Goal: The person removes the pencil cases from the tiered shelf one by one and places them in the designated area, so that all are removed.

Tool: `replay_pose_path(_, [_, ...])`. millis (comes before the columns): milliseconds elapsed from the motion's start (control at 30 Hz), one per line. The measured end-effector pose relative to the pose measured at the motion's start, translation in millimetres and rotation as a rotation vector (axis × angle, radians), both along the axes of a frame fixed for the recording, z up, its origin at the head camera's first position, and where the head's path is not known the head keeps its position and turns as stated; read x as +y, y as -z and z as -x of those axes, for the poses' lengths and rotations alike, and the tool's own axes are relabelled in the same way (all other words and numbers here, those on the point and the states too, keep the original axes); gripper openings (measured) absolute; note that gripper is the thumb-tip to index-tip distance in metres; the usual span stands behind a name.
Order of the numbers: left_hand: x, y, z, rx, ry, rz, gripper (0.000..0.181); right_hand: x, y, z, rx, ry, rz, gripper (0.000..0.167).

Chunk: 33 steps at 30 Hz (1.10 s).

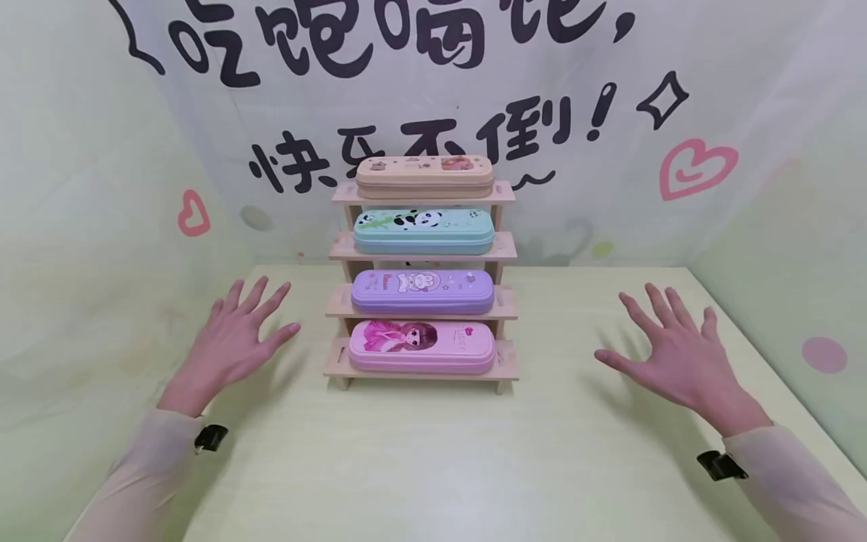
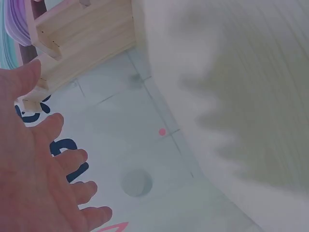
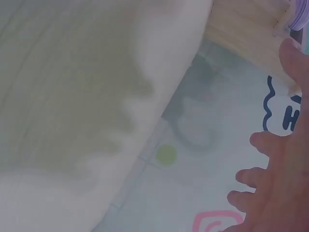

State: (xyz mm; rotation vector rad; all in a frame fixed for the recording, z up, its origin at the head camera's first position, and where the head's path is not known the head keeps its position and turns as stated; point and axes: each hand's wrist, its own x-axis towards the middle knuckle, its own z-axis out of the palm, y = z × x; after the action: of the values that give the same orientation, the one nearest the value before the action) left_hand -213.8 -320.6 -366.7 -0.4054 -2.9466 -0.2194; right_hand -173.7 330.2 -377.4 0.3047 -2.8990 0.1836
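A four-tier wooden rack (image 1: 330, 367) stands at the middle of the table. From top to bottom its shelves bear a beige case (image 1: 425, 179), a mint case with a panda (image 1: 424, 232), a purple case (image 1: 423, 292) and a pink case with a doll picture (image 1: 421, 348). My left hand (image 1: 233, 342), fingers spread, hovers left of the rack, touching nothing; the left wrist view shows it (image 2: 38, 159) near the rack's side (image 2: 91, 34). To the right, my right hand (image 1: 677, 354) is held with fingers spread and empty, also visible in the right wrist view (image 3: 280, 169).
The pale table (image 1: 420, 459) extends in front of the rack and to both sides. Behind it hangs a white backdrop (image 1: 582, 181) with black lettering and pink hearts. Pale printed sheets flank the table on the left (image 1: 101, 263) and right (image 1: 806, 248).
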Motion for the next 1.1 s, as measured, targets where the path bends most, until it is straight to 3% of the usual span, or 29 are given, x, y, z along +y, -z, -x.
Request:
replay_pose_path(567, [32.0,-18.1,11.5,0.035,0.051,-0.113,0.093,-51,-3.0,-12.4,0.095,-0.175,0.143,0.108])
replay_pose_path(867, [52.2,-26.2,20.7,-0.006,0.076,-0.269,0.101,-91,-7.9,-18.4,-0.019,-0.215,0.227,0.104])
replay_pose_path(1100, [61.1,-21.7,31.4,-0.073,0.093,-0.359,0.11,-120,-6.1,-20.3,-0.103,-0.268,0.396,0.097])
